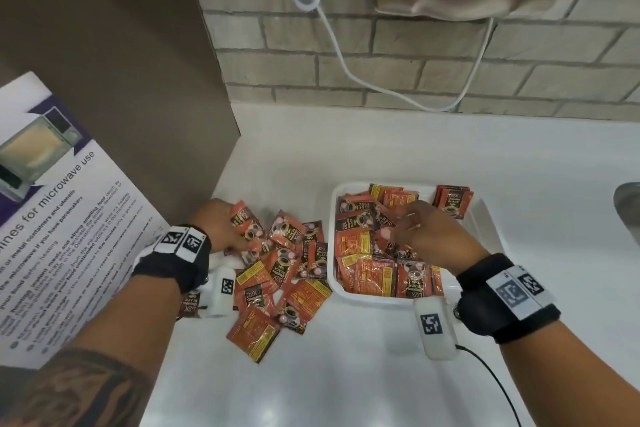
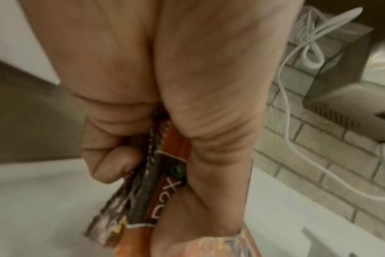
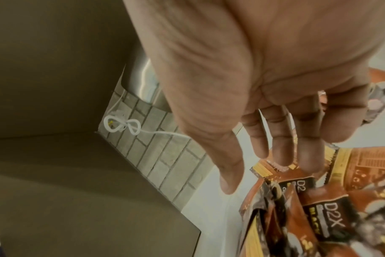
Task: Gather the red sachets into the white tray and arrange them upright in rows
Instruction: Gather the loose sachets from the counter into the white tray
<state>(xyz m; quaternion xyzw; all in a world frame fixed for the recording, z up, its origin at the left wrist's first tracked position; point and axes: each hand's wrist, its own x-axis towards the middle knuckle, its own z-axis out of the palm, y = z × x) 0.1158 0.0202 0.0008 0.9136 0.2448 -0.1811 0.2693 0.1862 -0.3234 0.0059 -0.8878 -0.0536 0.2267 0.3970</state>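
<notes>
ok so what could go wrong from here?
1. The left hand grips several sachets at once; some may slip out on the way to the white tray.
2. Tray sachets lie flat and jumbled; only the back-corner stack stands. The right hand reaching in may topple it.

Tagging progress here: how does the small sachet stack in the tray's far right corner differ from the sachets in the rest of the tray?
The corner stack stands upright, faces aligned; the loose sachets lie flat, overlapping, at mixed angles. The stack is a few sachets; the loose ones cover most of the white tray. Both are the same red sachets.
</notes>
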